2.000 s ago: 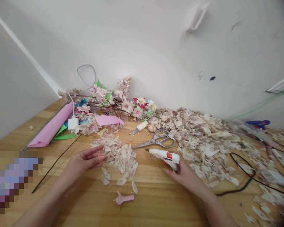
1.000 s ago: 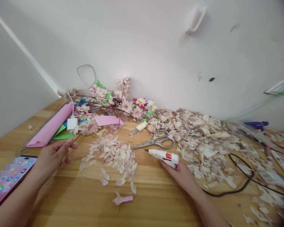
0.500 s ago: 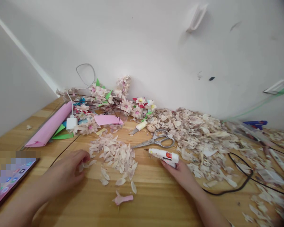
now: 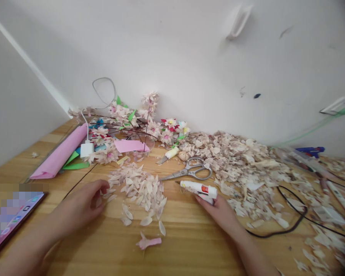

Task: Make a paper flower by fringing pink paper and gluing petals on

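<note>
My right hand [image 4: 220, 214] grips the handle of a white glue gun [image 4: 199, 189] that rests on the wooden table [image 4: 189, 245], nozzle pointing left. My left hand [image 4: 80, 207] lies palm down at the left edge of a pile of pale cut petals [image 4: 140, 188], its fingers curled over a few loose petals; I cannot make out whether anything is pinched in them. A small pink flower piece [image 4: 148, 242] lies near the front of the table between my hands.
Steel scissors [image 4: 189, 171] lie just behind the glue gun. Paper flowers on dark stems [image 4: 132, 126], a pink paper roll [image 4: 60, 155] and a white charger [image 4: 86, 148] sit at the back left. Husk scraps [image 4: 247, 165] and a black cord [image 4: 290, 226] cover the right. A phone [image 4: 8, 222] lies at the left edge.
My left hand went from the petal pile out to the left, then came back down onto the petals at the pile's left edge. My right hand stayed on the glue gun.
</note>
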{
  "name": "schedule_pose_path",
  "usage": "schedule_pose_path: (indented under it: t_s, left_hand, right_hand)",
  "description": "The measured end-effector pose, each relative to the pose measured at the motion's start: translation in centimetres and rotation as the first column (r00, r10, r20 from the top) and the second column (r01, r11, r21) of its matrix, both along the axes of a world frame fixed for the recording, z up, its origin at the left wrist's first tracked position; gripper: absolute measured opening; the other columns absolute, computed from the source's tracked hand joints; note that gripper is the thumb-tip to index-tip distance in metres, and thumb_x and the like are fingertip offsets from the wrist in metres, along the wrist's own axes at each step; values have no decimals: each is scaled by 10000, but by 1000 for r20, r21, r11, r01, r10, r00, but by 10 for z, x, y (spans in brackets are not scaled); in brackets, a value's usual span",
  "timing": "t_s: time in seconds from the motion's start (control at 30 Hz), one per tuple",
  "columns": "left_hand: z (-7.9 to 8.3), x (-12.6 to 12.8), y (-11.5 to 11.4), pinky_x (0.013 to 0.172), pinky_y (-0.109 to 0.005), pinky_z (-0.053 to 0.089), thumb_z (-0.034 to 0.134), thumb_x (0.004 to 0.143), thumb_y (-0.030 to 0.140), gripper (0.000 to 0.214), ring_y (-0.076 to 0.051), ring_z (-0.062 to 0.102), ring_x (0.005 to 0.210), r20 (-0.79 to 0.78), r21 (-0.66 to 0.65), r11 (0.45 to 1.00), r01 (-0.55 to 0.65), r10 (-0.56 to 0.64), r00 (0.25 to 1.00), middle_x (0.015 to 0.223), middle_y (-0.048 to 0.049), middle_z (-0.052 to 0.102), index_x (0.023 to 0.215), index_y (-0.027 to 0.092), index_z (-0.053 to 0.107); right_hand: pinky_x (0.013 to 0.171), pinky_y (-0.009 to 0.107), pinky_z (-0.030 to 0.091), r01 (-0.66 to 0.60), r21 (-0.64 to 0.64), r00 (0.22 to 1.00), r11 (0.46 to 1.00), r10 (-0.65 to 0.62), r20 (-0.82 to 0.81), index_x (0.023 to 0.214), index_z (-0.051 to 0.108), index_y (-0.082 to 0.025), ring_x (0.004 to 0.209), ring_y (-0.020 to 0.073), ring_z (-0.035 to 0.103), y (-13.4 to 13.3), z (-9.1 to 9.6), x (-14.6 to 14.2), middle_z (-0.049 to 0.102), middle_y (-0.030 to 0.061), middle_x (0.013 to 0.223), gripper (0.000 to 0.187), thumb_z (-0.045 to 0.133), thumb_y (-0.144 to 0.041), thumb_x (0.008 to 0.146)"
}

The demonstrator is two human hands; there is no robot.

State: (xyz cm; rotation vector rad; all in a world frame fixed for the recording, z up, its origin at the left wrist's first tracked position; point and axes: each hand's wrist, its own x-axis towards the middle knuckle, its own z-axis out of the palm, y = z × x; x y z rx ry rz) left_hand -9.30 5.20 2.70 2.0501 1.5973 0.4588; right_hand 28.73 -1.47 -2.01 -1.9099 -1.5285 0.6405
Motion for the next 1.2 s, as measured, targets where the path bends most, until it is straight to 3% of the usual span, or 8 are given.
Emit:
schedule_pose_path:
  t_s: [0.13,0.27,0.47,0.73,0.93,1.2]
  left_hand:
    - [-1,1,2,589,-301,408,493,688,243,237,-207,549,641,-166,14,995,102,-99,981,742,-37,603,918,203,530]
    - [0,2,2,689,-320,435,485,707,242,226,-232,584,752,-179,60,991,121,-108,978,823,-63,631,919,199,553]
    - [-3,8,-3,790,-305,423,515,683,193,278,-239,590,884,-67,116,981,154,-147,987,944,-51,654,942,242,602]
    - [-18,12,-2,614,-291,445,462,686,169,326,-191,580,649,-26,33,988,150,-149,989,771,-28,619,1005,185,528]
    - [-18,12,-1,604,-295,432,468,679,176,287,-194,577,636,-12,18,995,96,-96,995,738,-15,619,961,190,518]
    - [-14,14,-3,666,-287,427,498,696,156,394,-148,512,630,282,-48,997,54,-39,959,895,-35,637,1080,213,430]
  right_hand:
    - [747,367,507,2,-1,1000,1000,-2,0,957,662,-221,861,268,646,0,0,0,718,46,931,309,578,-413,730]
    - [769,377,500,-6,-5,1000,1000,6,-4,963,657,-219,873,271,643,0,1,0,711,48,958,311,573,-410,733]
    - [803,384,488,-20,-7,1000,1000,20,-15,956,654,-202,891,273,637,0,3,-2,704,60,981,315,559,-412,741]
    - [775,365,499,-2,23,1000,1000,2,-14,962,665,-206,881,270,642,0,1,-1,714,57,950,320,587,-408,726]
    - [750,366,504,-10,27,1000,1000,10,-4,946,668,-215,848,267,650,0,0,0,719,48,928,302,582,-411,731]
    - [757,371,502,-21,20,1000,1000,21,-4,947,665,-204,848,267,649,0,1,0,715,58,941,304,571,-406,739]
